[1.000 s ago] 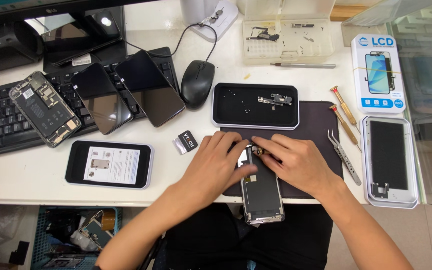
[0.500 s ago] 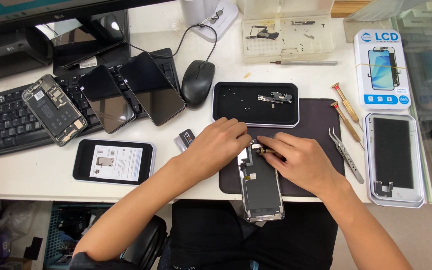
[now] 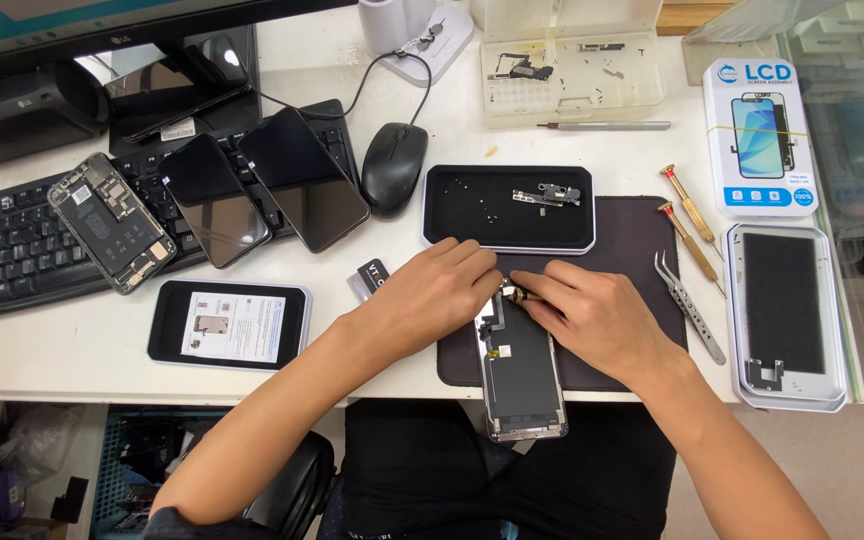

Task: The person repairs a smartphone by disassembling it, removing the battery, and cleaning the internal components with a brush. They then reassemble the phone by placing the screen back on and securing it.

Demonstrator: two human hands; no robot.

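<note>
A phone display panel [image 3: 520, 370] lies face down on a dark work mat [image 3: 620, 262], its lower end past the desk edge. My left hand [image 3: 439, 290] rests on the panel's top left corner, fingers curled on it. My right hand [image 3: 592, 318] pinches a small brass-handled screwdriver [image 3: 520, 295] whose tip meets the top of the panel. Both hands touch above the panel's flex cable area.
A black parts tray [image 3: 508, 208] with small parts sits behind the mat. Tweezers [image 3: 689, 305] and two brass screwdrivers [image 3: 688, 222] lie right of it. A foam-lined screen tray [image 3: 788, 316], a boxed screen [image 3: 760, 136], phones [image 3: 262, 192], keyboard [image 3: 12, 250], mouse [image 3: 393, 165] and tablet [image 3: 229, 324] surround.
Both hands stay on the top of the panel with only small finger shifts. The view has shifted slightly.
</note>
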